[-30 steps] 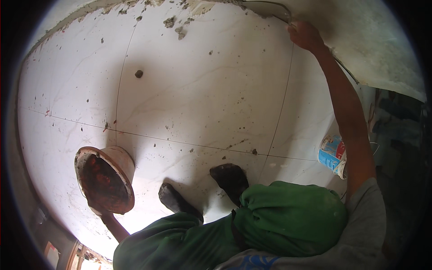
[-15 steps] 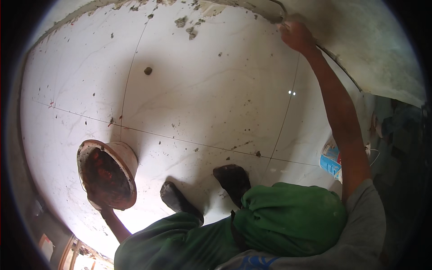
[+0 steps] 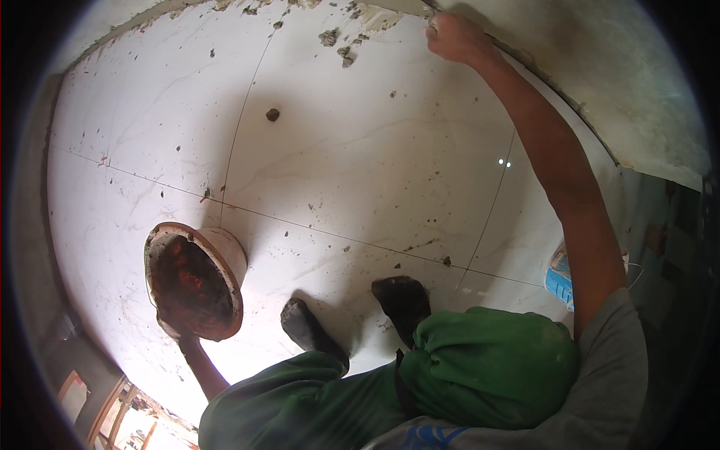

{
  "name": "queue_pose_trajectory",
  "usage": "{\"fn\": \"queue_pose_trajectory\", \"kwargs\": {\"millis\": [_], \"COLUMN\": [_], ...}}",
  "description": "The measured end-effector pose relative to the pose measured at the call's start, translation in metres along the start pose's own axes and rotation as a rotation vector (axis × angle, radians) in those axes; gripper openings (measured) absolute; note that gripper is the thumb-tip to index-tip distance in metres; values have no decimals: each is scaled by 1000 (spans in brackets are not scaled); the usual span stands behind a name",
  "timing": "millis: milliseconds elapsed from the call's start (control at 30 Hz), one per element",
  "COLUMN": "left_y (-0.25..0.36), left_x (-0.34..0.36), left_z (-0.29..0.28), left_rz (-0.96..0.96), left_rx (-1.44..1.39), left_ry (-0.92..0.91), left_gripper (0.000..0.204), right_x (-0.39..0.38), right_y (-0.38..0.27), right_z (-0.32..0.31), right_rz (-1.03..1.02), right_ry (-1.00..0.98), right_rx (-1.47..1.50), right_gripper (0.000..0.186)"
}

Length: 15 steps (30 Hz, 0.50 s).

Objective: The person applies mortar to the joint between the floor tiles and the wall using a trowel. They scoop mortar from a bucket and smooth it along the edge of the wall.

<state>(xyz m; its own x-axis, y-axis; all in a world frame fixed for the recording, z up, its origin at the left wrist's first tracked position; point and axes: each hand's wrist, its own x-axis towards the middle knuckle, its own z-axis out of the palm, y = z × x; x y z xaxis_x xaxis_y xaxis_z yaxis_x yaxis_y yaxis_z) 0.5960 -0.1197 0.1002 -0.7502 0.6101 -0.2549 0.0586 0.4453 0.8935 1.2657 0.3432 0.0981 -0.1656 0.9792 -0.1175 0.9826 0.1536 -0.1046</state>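
Note:
A tilted bucket (image 3: 238, 259) with dark, wet-looking residue inside stands on the white tiled floor at my left. My left hand (image 3: 169, 327) is closed on its lower rim, the fingers partly hidden. Far ahead, my right hand (image 3: 456, 37) makes a fist at the foot of the wall (image 3: 600, 67). It grips a slim tool (image 3: 430, 21), mostly covered by the hand; a thin curved metal neck showed on it a moment earlier. Close to that hand, grey mortar lumps (image 3: 328, 37) lie along the floor's far edge.
A blue and white pail (image 3: 559, 283) with a wire handle sits by my right arm. My dark-shod feet (image 3: 401, 300) rest on the tiles (image 3: 337, 165), among scattered crumbs and a larger lump (image 3: 272, 115). Wooden framing (image 3: 109, 409) shows at lower left.
My right hand has moved left along the foot of the wall with the tool. My left hand keeps hold of the bucket. The whole view has shifted slightly.

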Motion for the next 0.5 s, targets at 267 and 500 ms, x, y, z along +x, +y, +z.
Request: {"fn": "queue_pose_trajectory", "kwargs": {"millis": [267, 500], "left_y": [1, 2], "left_x": [-1, 2], "left_z": [-1, -6], "left_rz": [-16, -9], "left_rx": [-1, 10], "left_ry": [3, -9], "left_gripper": [38, 39], "right_x": [29, 40], "right_y": [-83, -105], "right_z": [-18, -35], "right_rz": [115, 218], "right_ry": [-70, -127], "right_rx": [13, 249], "right_gripper": [21, 25]}}
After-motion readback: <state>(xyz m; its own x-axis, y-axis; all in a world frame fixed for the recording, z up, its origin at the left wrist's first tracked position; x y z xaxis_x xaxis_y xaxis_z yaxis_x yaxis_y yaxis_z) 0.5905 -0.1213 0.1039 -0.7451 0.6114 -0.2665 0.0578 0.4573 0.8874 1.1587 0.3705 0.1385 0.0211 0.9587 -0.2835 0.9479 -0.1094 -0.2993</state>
